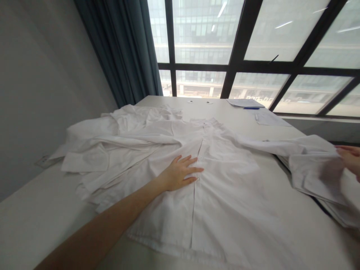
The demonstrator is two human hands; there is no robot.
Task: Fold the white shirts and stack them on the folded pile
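A white long-sleeved button-front garment, a shirt or coat point(225, 210), lies spread face up on a white table, its collar point(205, 122) pointing away from me. My left hand point(180, 173) rests flat on the front placket with its fingers apart, holding nothing. The garment's sleeve on the left point(84, 159) lies in bunched folds. Its other sleeve point(315, 168) stretches to the right, and my right hand point(348, 159), cut off by the frame edge, seems to grip the cloth there. Part of that sleeve hangs over the table edge.
Loose papers point(244, 102) and a blue pen point(251, 108) lie at the table's far end, with another sheet point(268, 118) nearby. A wall socket point(45, 161) sits at the left. A dark-framed window and a teal curtain point(126, 48) stand beyond.
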